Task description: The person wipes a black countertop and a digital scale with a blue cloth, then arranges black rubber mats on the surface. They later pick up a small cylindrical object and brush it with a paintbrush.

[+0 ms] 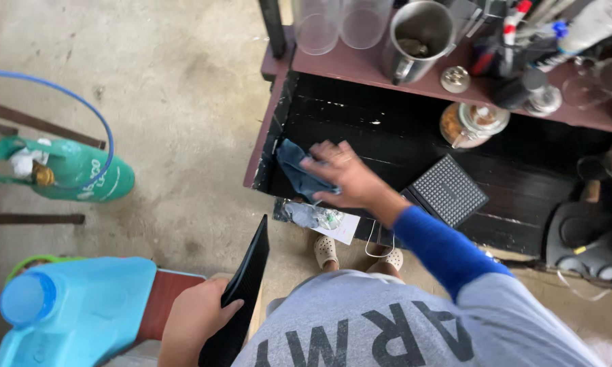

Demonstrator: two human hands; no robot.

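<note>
Bare concrete floor surrounds a black wooden worktop with a reddish-brown raised shelf along its far edge.

Right hand: laid flat on a dark blue cloth near the near-left corner of the worktop. The fingers are spread and press the cloth down; they do not pinch it.

Left hand: off the worktop, low and near the body, holding a flat black tray by its lower edge. The fingers are wrapped around that edge; the tray stands tilted on end.

Containers:
- Metal jug on the shelf, open at the top, with a small dark object at the bottom; what it is cannot be told.
- Two clear plastic cups on the shelf, left of the jug; nothing shows inside them.
- Glass jar with a lid, on the worktop just below the shelf; it holds brownish contents.
- Blue plastic jerrycan with a blue cap, on the floor side, left of the left hand.
- Green gas cylinder lying on the floor, well apart from the worktop, with a blue hose arching over it.

Other things: a black perforated square mat lies on the worktop just right of the right forearm. A crumpled clear plastic wrapper and a white paper sit at the near edge, below the cloth. Pens and markers crowd the right part of the shelf.
</note>
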